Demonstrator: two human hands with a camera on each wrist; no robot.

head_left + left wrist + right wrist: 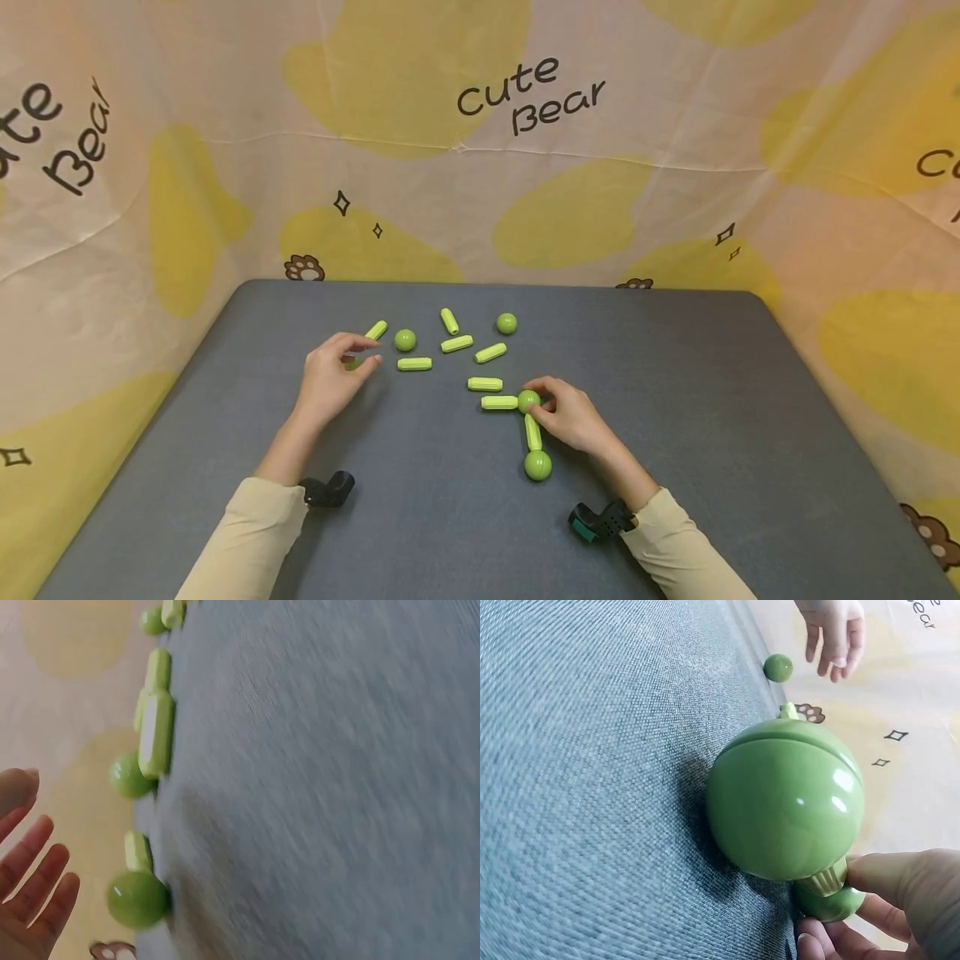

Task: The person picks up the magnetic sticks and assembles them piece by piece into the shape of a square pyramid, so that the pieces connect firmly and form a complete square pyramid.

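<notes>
Pinches a glossy green corner ball between the curled fingers and thumb of the right hand. Runs, by way of a ribbed connecting rod, from the near side of the corner ball to a seamed end ball, all low over the grey tabletop. Meets, at the left side of the corner ball, the end of a side rod; cannot tell whether seated in a hole or merely touching. Holds nothing in the left hand, well left of the corner ball and a little beyond, with relaxed fingers and thumb parted near a partly hidden ball. Includes also, beyond and left of the corner ball, a loose rod just behind the side rod, a slanted rod farther back and a stray ball; almost straight beyond the corner ball, a far ball. Should handle as light, stiff, plastic-like pieces, judging by the hard sheen: smooth and apt to roll or slip as balls, steadier along the ribs as rods. Best taken by opposite sides of a ball, past the widest part, or by the middle of a rod, leaving the ends free. Seems hard to dent, yet could twist or part at the joints if lifted by the end ball alone.
</notes>
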